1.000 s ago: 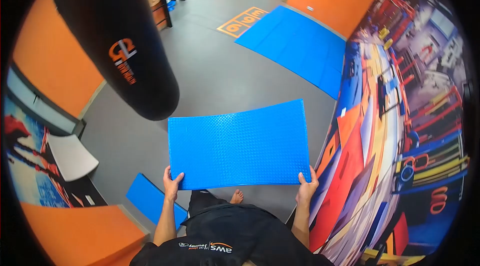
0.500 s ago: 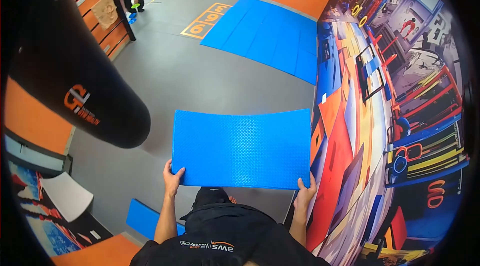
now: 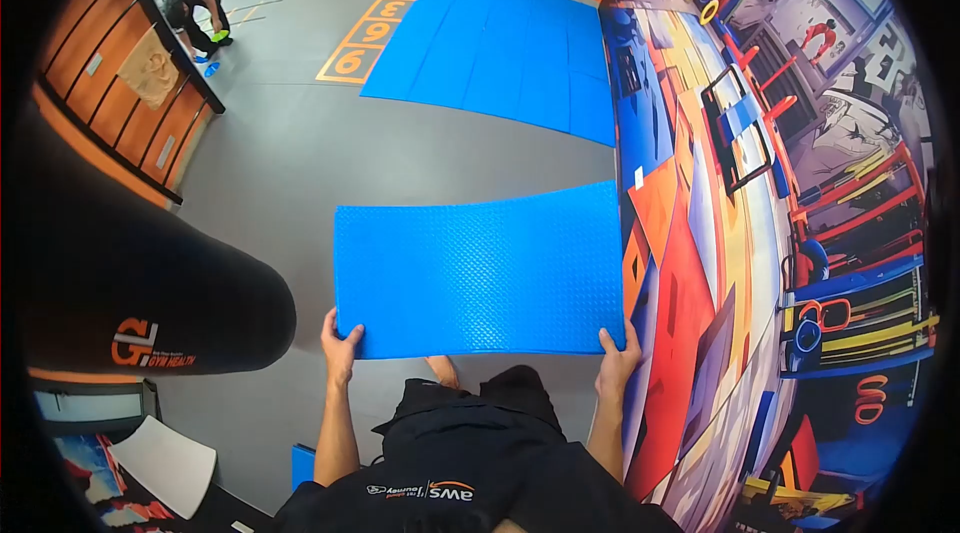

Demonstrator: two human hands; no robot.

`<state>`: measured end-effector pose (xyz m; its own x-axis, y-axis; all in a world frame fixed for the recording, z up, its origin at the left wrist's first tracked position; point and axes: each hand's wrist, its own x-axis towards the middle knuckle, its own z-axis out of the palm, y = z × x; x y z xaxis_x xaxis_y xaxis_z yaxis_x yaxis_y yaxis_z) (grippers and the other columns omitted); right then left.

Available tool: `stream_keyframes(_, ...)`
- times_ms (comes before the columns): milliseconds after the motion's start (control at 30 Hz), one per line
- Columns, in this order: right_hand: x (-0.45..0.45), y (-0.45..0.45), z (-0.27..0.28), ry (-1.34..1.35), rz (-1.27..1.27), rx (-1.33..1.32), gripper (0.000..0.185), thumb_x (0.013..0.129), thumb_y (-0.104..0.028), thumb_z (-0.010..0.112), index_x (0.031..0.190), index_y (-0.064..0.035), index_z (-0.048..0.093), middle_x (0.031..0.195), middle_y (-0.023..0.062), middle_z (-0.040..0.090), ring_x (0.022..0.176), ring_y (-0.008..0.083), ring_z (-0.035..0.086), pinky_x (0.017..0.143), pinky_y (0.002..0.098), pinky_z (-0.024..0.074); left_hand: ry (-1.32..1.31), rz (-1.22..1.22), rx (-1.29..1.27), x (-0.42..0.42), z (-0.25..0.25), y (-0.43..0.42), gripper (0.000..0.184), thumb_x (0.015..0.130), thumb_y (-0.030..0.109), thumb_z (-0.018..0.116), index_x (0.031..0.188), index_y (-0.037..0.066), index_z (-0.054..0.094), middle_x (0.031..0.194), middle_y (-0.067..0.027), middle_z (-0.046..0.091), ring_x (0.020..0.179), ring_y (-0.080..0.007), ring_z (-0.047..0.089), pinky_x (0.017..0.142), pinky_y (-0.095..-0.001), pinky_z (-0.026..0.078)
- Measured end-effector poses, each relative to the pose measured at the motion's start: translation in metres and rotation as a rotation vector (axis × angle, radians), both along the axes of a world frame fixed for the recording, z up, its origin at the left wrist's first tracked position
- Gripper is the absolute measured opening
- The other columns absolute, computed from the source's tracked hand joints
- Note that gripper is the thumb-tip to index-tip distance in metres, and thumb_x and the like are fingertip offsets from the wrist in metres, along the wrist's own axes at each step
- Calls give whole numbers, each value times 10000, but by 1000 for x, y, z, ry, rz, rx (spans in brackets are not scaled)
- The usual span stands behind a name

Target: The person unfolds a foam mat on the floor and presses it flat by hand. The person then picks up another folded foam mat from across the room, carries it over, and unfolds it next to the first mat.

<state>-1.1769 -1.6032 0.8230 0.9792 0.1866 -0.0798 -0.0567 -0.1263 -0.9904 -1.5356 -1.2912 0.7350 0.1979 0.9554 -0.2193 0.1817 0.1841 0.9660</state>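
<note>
Upper body: black shirt, loosely creased, with short black sleeves; forearms bare. Chest print appears upside down: white "aws" at right with an orange curve, a thin upright line, then "Journey" in white, smaller orange lettering too fine to read, and a white outlined emblem at the left end. Left hand and right hand bare. Legwear black, length unclear
</note>
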Motion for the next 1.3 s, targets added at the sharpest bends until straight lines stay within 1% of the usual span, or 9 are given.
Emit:
stream_keyframes(100, 5, 12, -1, 12, -14, -23, 508, 796, 96, 679, 1295, 46, 598, 1185, 116, 651, 1055, 194, 619, 968, 316, 466, -4, 25, -51, 5, 3, 17, 595, 769, -42, 737, 1325, 9, 531, 1135, -125, 656, 1027, -216, 626, 921, -348, 490)
stream_keyframes(133, 8, 14, -3, 15, -18, -16, 510, 795, 96, 680, 1296, 48, 598, 1184, 116, 652, 1054, 194, 619, 969, 315, 465, -20, 31, -42, 11, 5, 20, 545, 764, -85, 723, 1276, -3, 554, 1121, -123, 662, 1007, -210, 639, 913, -347, 502)
stream_keyframes(300, 42, 31, -7, 88, -68, 31, 511, 794, 103, 672, 1297, 58, 593, 1180, 116, 658, 1045, 185, 621, 966, 307, 463, -70, 43, -151, 49, -8, 35, 591, 740, -85, 729, 1299, 12, 567, 1059, -107, 694, 961, -190, 654, 899, -334, 503)
stream_keyframes(600, 174, 62, -20, 4, -120, 68, 419, 830, 60, 668, 1247, 64, 625, 1124, 107, 685, 979, 184, 643, 905, 308, 493, -123, 44, -150, 175, 4, 57, 586, 746, -88, 731, 1301, 10, 571, 1050, -112, 695, 929, -190, 659, 873, -335, 519)
stream_keyframes(733, 224, 73, -17, -64, -105, -38, 365, 853, 27, 679, 1213, 70, 641, 1090, 109, 696, 955, 181, 647, 882, 315, 504, -116, 33, -221, 221, 11, 65, 607, 734, -102, 730, 1308, 14, 570, 1069, -126, 700, 947, -197, 665, 874, -343, 526)
stream_keyframes(967, 282, 80, -27, -75, -90, -75, 372, 850, 26, 672, 1217, 73, 637, 1143, 129, 681, 1009, 203, 641, 909, 327, 492, -116, 46, -247, 277, 14, 63, 620, 722, -108, 735, 1309, 7, 576, 1086, -140, 699, 955, -207, 667, 895, -352, 523)
stream_keyframes(1100, 313, 84, -64, -23, -94, -73, 357, 862, 22, 655, 1215, 70, 638, 1164, 130, 672, 1025, 207, 633, 918, 325, 490, -118, 47, -239, 301, 6, 69, 627, 719, -112, 736, 1314, -5, 570, 1100, -150, 697, 966, -213, 669, 892, -353, 530)
stream_keyframes(1200, 326, 108, -62, 24, -103, -59, 334, 875, 9, 655, 1204, 67, 644, 1164, 126, 672, 1024, 205, 632, 917, 319, 490, -125, 42, -228, 317, -1, 82, 624, 729, -122, 724, 1322, -22, 561, 1137, -176, 689, 983, -232, 676, 886, -358, 541)
stream_keyframes(1300, 339, 139, -49, 54, -111, -122, 361, 900, -16, 642, 1249, 72, 619, 1167, 115, 671, 1023, 195, 634, 920, 315, 492, -94, 41, -271, 331, -9, 106, 616, 733, -119, 720, 1320, -23, 561, 1138, -175, 690, 985, -232, 676, 894, -365, 538)
